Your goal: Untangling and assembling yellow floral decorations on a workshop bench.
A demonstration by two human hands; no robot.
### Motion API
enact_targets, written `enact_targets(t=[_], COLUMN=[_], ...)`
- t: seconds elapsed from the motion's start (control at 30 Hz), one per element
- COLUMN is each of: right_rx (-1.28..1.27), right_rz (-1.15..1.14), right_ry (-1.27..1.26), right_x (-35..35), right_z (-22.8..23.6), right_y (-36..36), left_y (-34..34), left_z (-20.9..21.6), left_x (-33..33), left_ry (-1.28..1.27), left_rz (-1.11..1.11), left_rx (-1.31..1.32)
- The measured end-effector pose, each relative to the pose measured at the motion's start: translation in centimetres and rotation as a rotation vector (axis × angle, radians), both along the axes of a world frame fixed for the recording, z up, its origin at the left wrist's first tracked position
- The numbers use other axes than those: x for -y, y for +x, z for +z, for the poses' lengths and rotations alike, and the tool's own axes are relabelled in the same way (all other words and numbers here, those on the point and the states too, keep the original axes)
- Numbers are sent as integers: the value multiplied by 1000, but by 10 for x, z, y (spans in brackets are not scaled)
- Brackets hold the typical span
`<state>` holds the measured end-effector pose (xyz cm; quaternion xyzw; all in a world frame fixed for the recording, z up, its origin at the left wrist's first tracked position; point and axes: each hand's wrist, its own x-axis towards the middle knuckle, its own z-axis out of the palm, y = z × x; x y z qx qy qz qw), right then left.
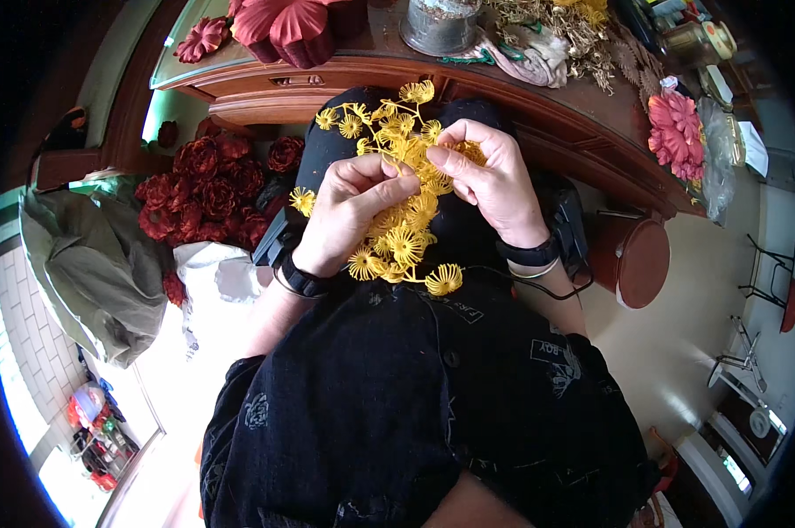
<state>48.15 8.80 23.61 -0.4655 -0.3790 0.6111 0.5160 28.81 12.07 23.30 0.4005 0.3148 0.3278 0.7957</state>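
A bunch of yellow artificial flowers (404, 242), with small fringed, wheel-like heads on thin yellow stems, lies over my lap on dark trousers. Both hands work at the upper middle of it. My left hand (359, 204) is closed, thumb and forefinger pinching a yellow stem. Opposite it, my right hand (493, 180) is closed too, its thumb and forefinger pressed together among the yellow flowers close to the left fingertips. The exact piece between the right fingers is mostly hidden. Loose heads spread above and below my hands.
Beyond my knees stands a brown wooden table (371, 75) bearing a large red flower (283, 26), a metal pot (440, 26), a cloth (534, 60) and dried stems. Dark red flowers (213, 189) are heaped at left beside a grey-green bag (89, 264). At right sits a reddish-brown bucket (631, 262).
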Motion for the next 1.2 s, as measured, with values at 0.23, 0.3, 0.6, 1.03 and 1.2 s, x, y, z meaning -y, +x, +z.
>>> enact_targets(t=[0.23, 0.3, 0.6, 1.03, 1.2], right_rx=[-26, 5, 339, 13, 58], right_rz=[-173, 22, 162, 212, -6], right_ry=[67, 53, 103, -108, -34], right_x=[-3, 1, 6, 18, 26], right_z=[8, 15, 23, 21, 3], right_y=[42, 27, -7, 5, 16], left_y=[-13, -3, 6, 2, -26], left_z=[-4, -2, 2, -1, -5], left_x=[-14, -9, -5, -7, -26], left_ry=[57, 63, 223, 173, 255], left_rz=[179, 246, 219, 389, 536], left_rx=[83, 78, -80, -181, -175])
